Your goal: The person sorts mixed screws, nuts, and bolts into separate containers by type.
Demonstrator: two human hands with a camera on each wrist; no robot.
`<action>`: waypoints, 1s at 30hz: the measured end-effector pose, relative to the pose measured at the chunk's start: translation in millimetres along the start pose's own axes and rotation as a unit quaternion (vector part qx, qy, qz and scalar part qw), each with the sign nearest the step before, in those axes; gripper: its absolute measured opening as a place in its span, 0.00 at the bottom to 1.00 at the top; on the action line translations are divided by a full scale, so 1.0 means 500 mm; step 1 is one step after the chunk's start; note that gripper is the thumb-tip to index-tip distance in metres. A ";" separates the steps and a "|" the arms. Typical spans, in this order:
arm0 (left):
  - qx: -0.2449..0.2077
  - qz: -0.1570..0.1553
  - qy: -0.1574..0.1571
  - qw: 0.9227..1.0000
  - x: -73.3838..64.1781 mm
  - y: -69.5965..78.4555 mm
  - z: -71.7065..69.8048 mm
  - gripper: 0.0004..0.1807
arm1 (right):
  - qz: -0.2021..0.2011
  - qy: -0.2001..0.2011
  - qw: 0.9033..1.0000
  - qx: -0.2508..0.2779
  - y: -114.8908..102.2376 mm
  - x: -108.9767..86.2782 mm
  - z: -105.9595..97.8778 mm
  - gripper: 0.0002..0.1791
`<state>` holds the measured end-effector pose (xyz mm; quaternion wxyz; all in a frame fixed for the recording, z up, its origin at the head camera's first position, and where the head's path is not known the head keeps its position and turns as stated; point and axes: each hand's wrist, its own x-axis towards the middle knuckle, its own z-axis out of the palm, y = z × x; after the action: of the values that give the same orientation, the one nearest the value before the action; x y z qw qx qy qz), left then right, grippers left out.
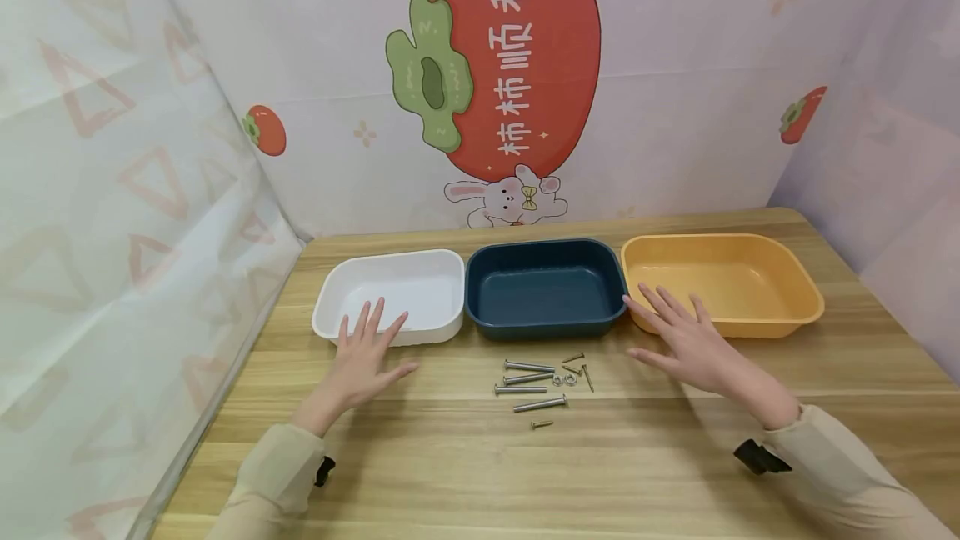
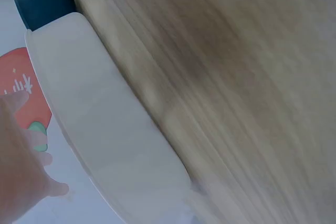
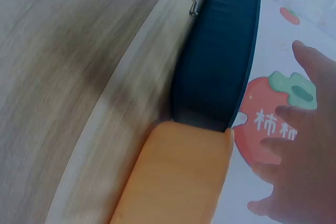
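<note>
My left hand [image 1: 360,369] is spread with straight fingers, and its fingertips overlap the front of the white tray [image 1: 388,337] in the head view. On the other side my right hand [image 1: 701,350], fingers spread too, reaches across the front left corner of the yellow tray [image 1: 765,329]. Neither hand holds anything. Between them, on the wooden table, lie several long silver bolts [image 1: 521,390], two small nuts [image 1: 571,379] and several small screws [image 1: 588,378]. One short screw [image 1: 542,424] lies nearest the front.
A dark blue tray [image 1: 543,329] stands in the middle of the row, close between the white and yellow ones. The wooden table [image 1: 480,473] backs onto a printed cloth [image 1: 337,182], with white cloth [image 1: 150,273] hanging at the left.
</note>
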<state>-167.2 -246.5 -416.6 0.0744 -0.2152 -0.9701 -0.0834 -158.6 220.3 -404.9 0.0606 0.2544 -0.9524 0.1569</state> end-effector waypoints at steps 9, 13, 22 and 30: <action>-0.035 -0.021 0.016 0.999 -0.026 -0.032 -0.002 0.38 | -0.047 -0.003 0.996 0.071 -0.028 0.007 0.007 0.35; -0.045 -0.025 0.046 0.998 -0.037 -0.046 -0.004 0.36 | -0.067 -0.004 0.993 0.102 -0.041 0.010 0.015 0.33; -0.052 0.014 0.146 0.988 -0.050 -0.068 -0.004 0.30 | -0.080 -0.016 0.980 0.183 -0.065 0.019 0.037 0.26; -0.058 0.040 0.198 0.978 -0.059 -0.087 -0.001 0.29 | -0.101 -0.044 0.975 0.192 -0.077 0.036 0.058 0.20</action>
<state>-159.5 -297.6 -426.9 0.2559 -0.2369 -0.9202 -0.1777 -155.7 170.9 -418.4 -0.0159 0.3629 -0.8756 0.3186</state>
